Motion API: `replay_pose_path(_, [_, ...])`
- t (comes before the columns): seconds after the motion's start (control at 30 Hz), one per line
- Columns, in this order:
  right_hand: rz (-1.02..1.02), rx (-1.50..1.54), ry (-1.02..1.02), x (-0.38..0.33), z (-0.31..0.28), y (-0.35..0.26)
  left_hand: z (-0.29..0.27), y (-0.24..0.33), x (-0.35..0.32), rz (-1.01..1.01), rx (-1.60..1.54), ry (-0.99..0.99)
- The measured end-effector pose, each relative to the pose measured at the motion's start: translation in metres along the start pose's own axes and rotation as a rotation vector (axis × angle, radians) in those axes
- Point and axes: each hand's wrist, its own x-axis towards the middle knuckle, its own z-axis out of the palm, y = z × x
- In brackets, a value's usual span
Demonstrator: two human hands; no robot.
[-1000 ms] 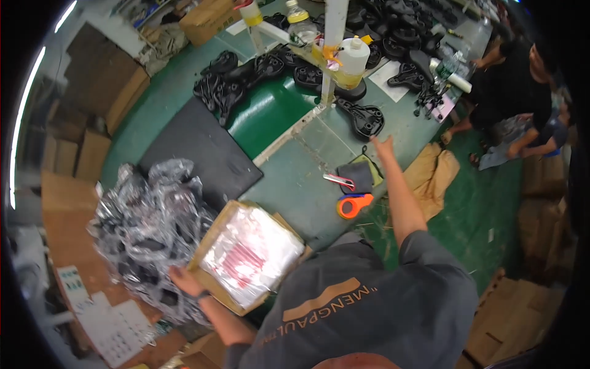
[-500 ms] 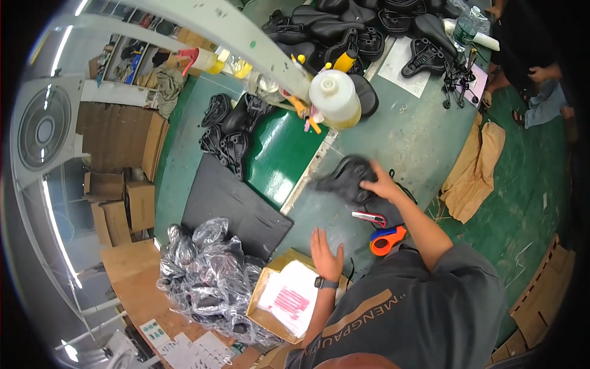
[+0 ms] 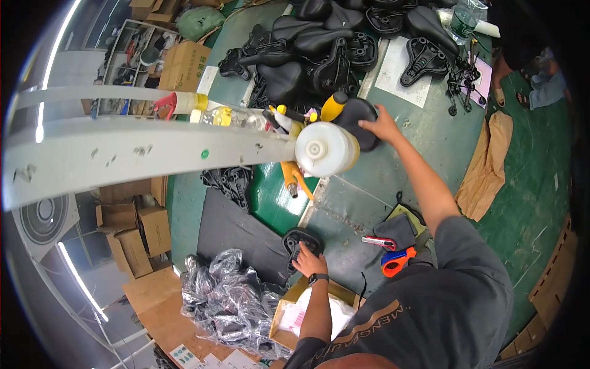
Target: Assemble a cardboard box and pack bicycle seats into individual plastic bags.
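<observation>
We work at a green table (image 3: 424, 141) in a cluttered workshop; a pale beam (image 3: 135, 154) crosses the view. Compared with half a second ago, our right hand (image 3: 381, 126) has left the near edge and now reaches far across, fingers closed on a black saddle (image 3: 359, 120) held beside the saddle pile (image 3: 319, 43). Our left hand (image 3: 309, 263) has left the open carton (image 3: 307, 313) and now lies flat, fingers spread, on a black base plate (image 3: 299, 241) at the near edge. We judge that one part is being fetched while the other is held ready.

Packages: brown cartons (image 3: 138, 234) stand stacked at left; the open carton holds a white sheet with pink print. Clear bags (image 3: 227, 301) of dark parts lie beside it. White sheets (image 3: 402, 74) lie under parts at the far side. A round white bottle (image 3: 326, 149) with a yellow label hangs at centre.
</observation>
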Motion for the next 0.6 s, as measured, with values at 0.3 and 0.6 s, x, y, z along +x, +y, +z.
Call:
replay_pose_path(0.3, [0.761,1.021,0.011,-0.216,0.003,0.03,-0.011,-0.014,0.035,-0.007,-0.118,0.135])
replay_pose_path(0.6, [-0.131,-0.123,0.15,-0.044,-0.067,0.064,0.003,-0.065,0.114,-0.13,-0.4,0.116])
